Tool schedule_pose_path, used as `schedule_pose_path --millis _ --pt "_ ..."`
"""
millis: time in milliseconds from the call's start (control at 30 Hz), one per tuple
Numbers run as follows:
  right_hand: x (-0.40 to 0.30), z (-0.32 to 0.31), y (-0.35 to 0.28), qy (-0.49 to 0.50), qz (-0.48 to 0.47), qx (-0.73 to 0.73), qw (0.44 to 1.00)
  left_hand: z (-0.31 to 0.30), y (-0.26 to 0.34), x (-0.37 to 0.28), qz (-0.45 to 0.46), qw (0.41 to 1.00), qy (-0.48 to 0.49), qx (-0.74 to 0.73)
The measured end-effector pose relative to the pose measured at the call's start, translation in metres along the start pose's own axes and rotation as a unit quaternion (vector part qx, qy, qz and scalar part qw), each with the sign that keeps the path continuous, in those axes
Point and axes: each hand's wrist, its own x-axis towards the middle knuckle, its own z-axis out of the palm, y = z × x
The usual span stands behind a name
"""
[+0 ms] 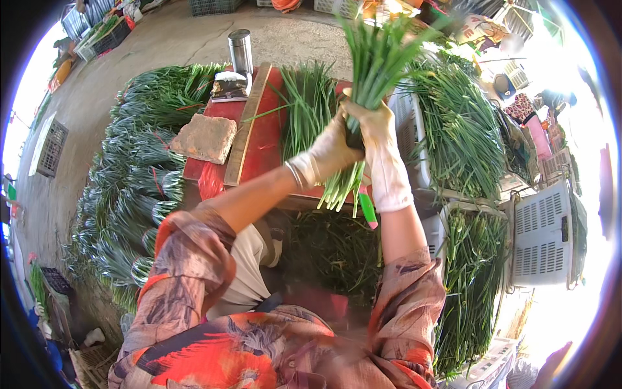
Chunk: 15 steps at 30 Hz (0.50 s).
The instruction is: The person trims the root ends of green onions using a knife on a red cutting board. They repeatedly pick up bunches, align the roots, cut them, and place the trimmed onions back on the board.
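My right hand (375,119), in a pale glove, is closed around a bunch of green garlic chives (374,63), raised above the red table (265,133). My left hand (335,143), also gloved, grips the same bunch lower down, near its stem ends. Blur softens the leaf tips. Beneath my hands more loose chives (308,112) lie across the table, their pale ends over its front edge. A green and pink handle (368,208) juts out at that edge beside my right wrist; its other end is hidden.
A wooden strip (248,126), a stone slab (206,137) and a steel canister (240,51) sit on the table. Tied chive bunches (141,194) are piled at left. White crates of chives (459,131) stand at right. Leaf scraps (330,248) lie below the table edge.
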Motion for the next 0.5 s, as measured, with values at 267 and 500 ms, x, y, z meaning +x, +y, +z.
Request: schedule_pose_path --millis 267,500 --pt "0.093 0.038 0.091 0.018 0.173 -0.180 0.968 -0.048 0.059 0.012 -0.118 0.861 0.130 0.478" --pt "0.106 0.040 0.156 0.022 0.153 -0.236 0.960 -0.101 0.023 0.005 -0.133 0.626 0.188 0.745"
